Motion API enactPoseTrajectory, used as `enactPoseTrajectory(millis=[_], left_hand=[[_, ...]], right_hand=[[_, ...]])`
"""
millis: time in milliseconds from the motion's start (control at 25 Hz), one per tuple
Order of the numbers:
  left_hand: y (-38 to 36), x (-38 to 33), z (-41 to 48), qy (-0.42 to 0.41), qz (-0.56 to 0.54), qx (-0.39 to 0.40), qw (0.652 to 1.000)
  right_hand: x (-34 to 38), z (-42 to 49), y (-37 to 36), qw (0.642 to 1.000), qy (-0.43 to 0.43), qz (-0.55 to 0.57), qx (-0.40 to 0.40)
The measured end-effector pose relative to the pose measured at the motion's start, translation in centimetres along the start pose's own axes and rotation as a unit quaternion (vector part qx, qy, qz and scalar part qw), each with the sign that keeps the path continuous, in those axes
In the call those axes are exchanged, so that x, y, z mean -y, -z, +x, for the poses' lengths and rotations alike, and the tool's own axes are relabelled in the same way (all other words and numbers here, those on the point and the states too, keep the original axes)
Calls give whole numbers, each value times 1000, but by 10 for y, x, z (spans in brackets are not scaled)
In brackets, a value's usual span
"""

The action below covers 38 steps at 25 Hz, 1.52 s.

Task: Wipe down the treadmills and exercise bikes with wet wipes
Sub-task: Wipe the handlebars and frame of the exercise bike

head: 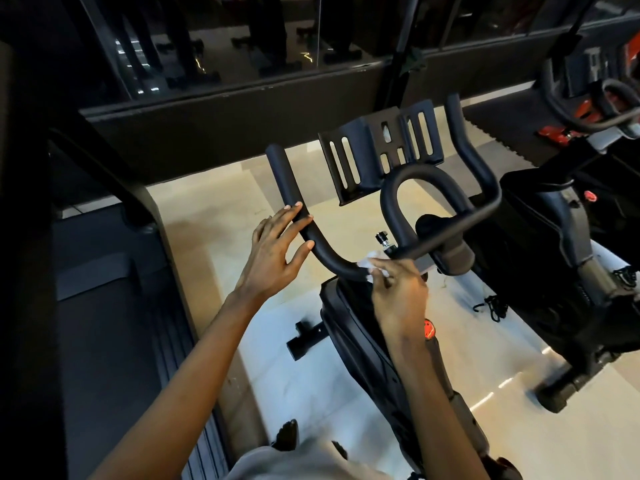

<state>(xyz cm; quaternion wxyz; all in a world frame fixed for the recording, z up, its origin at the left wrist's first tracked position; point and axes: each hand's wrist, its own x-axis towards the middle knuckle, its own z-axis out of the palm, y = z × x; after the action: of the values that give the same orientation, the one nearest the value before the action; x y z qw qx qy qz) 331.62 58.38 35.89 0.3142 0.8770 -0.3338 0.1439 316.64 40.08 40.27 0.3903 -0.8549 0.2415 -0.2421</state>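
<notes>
A black exercise bike stands in front of me, its curved handlebar in the middle of the view and a slotted tablet holder beyond it. My left hand rests with straight fingers against the left bend of the handlebar. My right hand pinches a crumpled white wet wipe and presses it on the lower middle of the bar, by the adjustment knob. Most of the wipe is hidden under my fingers.
A treadmill with a dark belt runs along the left. A second exercise bike stands at the right, a third with red parts behind it. A low dark wall and mirror close off the back. The floor is pale tile.
</notes>
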Motion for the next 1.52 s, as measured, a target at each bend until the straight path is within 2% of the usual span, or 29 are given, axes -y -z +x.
enactPoseTrajectory(millis=[80,200,360,440,520,720,960,1360,1520], left_hand=[[1,1,5,15,1,-6,1000],[0,-1,9,42,-33,-11,999],[9,4,22,101,-80,-25,991],[17,12,32,110,-72,-34,991],[24,17,38,112,-68,-40,991],[34,23,45,111,-115,-87,983],[51,45,54,87,-165,-104,977],[54,52,62,138,-197,-124,963],[47,48,59,136,-223,-105,960]], right_hand=[[17,-5,-24,998,36,-16,50],[36,1,-46,997,33,21,71],[24,1,-26,995,41,38,85],[18,-2,-22,991,68,28,109],[22,7,-30,990,61,37,125],[60,38,-74,987,46,122,92],[34,35,-57,991,55,44,111],[82,84,-109,985,128,111,29],[67,82,-91,979,126,103,122]])
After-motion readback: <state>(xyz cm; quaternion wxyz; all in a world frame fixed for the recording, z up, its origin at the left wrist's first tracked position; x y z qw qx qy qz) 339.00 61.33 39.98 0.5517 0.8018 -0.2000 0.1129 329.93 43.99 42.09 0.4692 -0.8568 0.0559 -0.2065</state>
